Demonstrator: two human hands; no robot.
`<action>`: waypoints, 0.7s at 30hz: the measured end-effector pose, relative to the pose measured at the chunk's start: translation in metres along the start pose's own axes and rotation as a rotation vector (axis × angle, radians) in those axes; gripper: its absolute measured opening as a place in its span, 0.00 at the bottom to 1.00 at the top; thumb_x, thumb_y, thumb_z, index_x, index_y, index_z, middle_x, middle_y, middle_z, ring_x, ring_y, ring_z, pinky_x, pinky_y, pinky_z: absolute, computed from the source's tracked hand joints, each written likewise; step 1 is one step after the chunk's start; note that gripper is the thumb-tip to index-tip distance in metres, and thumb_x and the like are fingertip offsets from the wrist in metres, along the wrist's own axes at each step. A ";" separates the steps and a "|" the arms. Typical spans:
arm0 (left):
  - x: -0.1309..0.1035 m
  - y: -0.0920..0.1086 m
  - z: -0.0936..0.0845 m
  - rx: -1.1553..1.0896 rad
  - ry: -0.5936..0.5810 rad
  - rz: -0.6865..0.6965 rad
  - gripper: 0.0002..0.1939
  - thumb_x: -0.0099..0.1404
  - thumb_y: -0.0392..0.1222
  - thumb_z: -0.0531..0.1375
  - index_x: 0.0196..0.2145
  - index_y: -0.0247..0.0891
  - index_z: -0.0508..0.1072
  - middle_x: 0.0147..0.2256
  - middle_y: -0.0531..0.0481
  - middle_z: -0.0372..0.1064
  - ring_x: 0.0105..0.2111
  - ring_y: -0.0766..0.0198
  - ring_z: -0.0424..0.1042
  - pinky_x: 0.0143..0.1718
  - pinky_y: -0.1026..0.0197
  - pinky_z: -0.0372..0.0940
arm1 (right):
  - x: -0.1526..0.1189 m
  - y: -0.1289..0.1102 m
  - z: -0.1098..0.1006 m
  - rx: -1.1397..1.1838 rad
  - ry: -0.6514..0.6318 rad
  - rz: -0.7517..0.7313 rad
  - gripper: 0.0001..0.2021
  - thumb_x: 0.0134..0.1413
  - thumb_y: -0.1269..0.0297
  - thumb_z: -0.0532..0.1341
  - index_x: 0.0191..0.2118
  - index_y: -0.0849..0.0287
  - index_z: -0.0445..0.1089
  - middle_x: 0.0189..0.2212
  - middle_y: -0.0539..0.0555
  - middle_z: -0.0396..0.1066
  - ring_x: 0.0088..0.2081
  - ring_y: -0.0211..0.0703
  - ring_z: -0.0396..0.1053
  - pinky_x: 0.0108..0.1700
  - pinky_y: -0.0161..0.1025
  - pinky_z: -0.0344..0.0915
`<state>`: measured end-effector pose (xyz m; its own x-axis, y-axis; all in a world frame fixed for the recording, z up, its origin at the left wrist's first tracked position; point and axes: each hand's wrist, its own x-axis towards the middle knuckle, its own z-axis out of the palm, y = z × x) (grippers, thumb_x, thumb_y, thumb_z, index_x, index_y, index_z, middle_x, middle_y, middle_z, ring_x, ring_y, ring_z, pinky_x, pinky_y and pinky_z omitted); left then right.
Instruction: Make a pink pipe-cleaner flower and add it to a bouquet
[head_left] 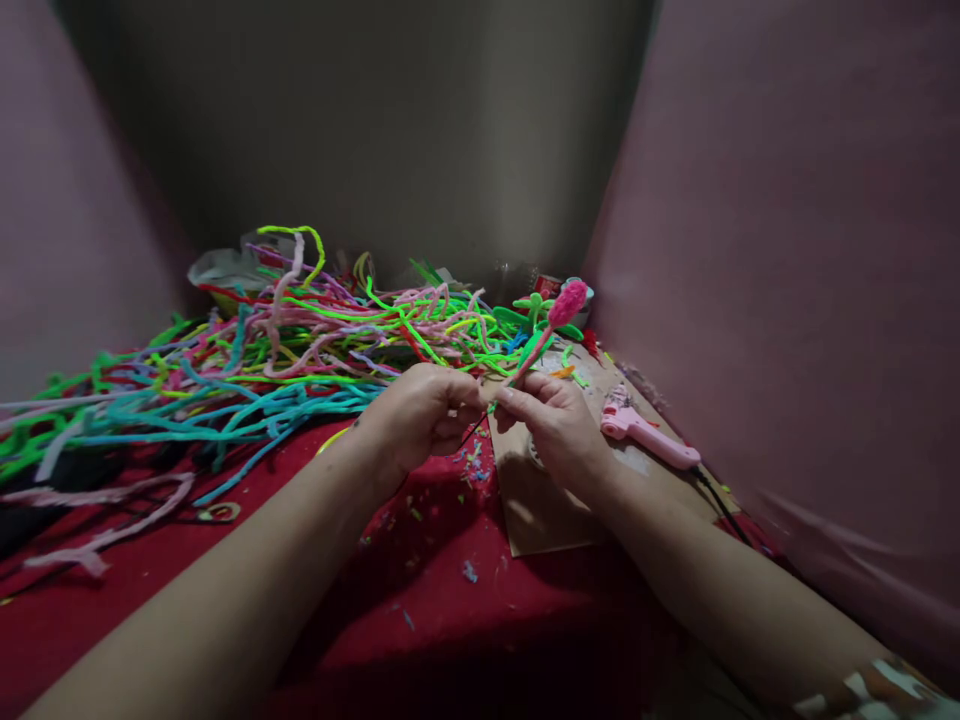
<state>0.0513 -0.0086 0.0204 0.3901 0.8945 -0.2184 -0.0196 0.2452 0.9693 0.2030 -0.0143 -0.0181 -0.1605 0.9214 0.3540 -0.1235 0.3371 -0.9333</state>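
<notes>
Between my two hands, above the front of the table, is a pipe-cleaner flower (568, 303) with a fuzzy pink head and a thin pink stem that leans up to the right. My right hand (551, 420) pinches the stem low down between thumb and fingers. Close against it, my left hand (427, 415) is closed with its fingertips at the stem's lower end. A thin dark wire end and a bit of green show between the hands. Whether the left fingers grip the stem itself or a strand around it is hidden.
A large heap of coloured pipe cleaners (337, 330) covers the left and back. To the right, a pink hot glue gun (649, 440) with a black cord lies on a brown board (555, 520). Small fuzz scraps dot the red cloth (442, 600). Pink sheets hang at both sides.
</notes>
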 end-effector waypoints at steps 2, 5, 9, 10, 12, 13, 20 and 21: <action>0.001 0.000 -0.001 -0.067 -0.044 -0.074 0.09 0.46 0.34 0.56 0.13 0.36 0.58 0.12 0.59 0.43 0.12 0.75 0.39 0.12 0.68 0.36 | -0.001 0.000 0.000 -0.010 -0.011 -0.005 0.06 0.50 0.65 0.60 0.27 0.61 0.70 0.22 0.48 0.66 0.25 0.34 0.62 0.32 0.36 0.59; 0.001 0.001 -0.002 -0.020 -0.060 -0.071 0.09 0.47 0.34 0.56 0.15 0.36 0.59 0.12 0.59 0.44 0.12 0.76 0.40 0.11 0.69 0.37 | 0.000 0.001 0.000 0.026 -0.046 0.030 0.06 0.50 0.64 0.60 0.28 0.61 0.70 0.23 0.49 0.67 0.26 0.34 0.62 0.33 0.36 0.59; -0.002 0.004 -0.006 0.153 0.036 0.132 0.05 0.51 0.36 0.58 0.20 0.35 0.65 0.14 0.59 0.50 0.13 0.76 0.47 0.13 0.70 0.44 | 0.002 0.001 -0.002 0.161 -0.064 0.107 0.06 0.48 0.63 0.61 0.26 0.61 0.69 0.21 0.49 0.66 0.23 0.33 0.62 0.30 0.35 0.59; -0.002 0.005 -0.007 0.196 0.054 0.188 0.03 0.51 0.36 0.59 0.22 0.35 0.67 0.15 0.58 0.53 0.14 0.76 0.50 0.14 0.70 0.46 | 0.003 0.002 -0.002 0.192 -0.056 0.125 0.06 0.47 0.64 0.61 0.25 0.61 0.68 0.20 0.48 0.66 0.22 0.33 0.62 0.29 0.35 0.59; -0.003 0.007 -0.010 0.260 0.051 0.289 0.05 0.50 0.35 0.61 0.28 0.36 0.70 0.19 0.57 0.59 0.16 0.75 0.55 0.17 0.69 0.51 | 0.004 0.001 -0.003 0.244 -0.043 0.156 0.06 0.45 0.64 0.62 0.23 0.61 0.67 0.18 0.48 0.65 0.21 0.33 0.62 0.27 0.35 0.59; -0.004 0.008 -0.011 0.286 0.042 0.335 0.07 0.50 0.35 0.62 0.30 0.36 0.71 0.21 0.56 0.61 0.18 0.74 0.57 0.19 0.69 0.53 | 0.005 0.001 -0.004 0.265 -0.042 0.172 0.06 0.44 0.65 0.62 0.23 0.61 0.67 0.18 0.48 0.65 0.20 0.33 0.62 0.27 0.35 0.59; -0.004 0.008 -0.005 0.600 -0.046 0.585 0.03 0.53 0.37 0.61 0.28 0.37 0.74 0.25 0.54 0.64 0.26 0.70 0.62 0.29 0.65 0.60 | 0.005 0.000 -0.005 0.308 -0.101 0.224 0.04 0.41 0.66 0.61 0.23 0.60 0.70 0.17 0.48 0.65 0.18 0.34 0.61 0.24 0.36 0.60; -0.003 0.007 -0.004 0.635 -0.051 0.626 0.02 0.53 0.37 0.61 0.27 0.37 0.74 0.26 0.53 0.65 0.27 0.69 0.63 0.30 0.65 0.60 | 0.005 0.000 -0.005 0.311 -0.107 0.227 0.04 0.41 0.66 0.61 0.22 0.59 0.70 0.16 0.48 0.65 0.18 0.34 0.60 0.24 0.35 0.60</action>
<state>0.0462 -0.0078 0.0274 0.5197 0.7734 0.3630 0.2644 -0.5497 0.7924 0.2074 -0.0086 -0.0162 -0.3170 0.9348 0.1599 -0.3607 0.0371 -0.9320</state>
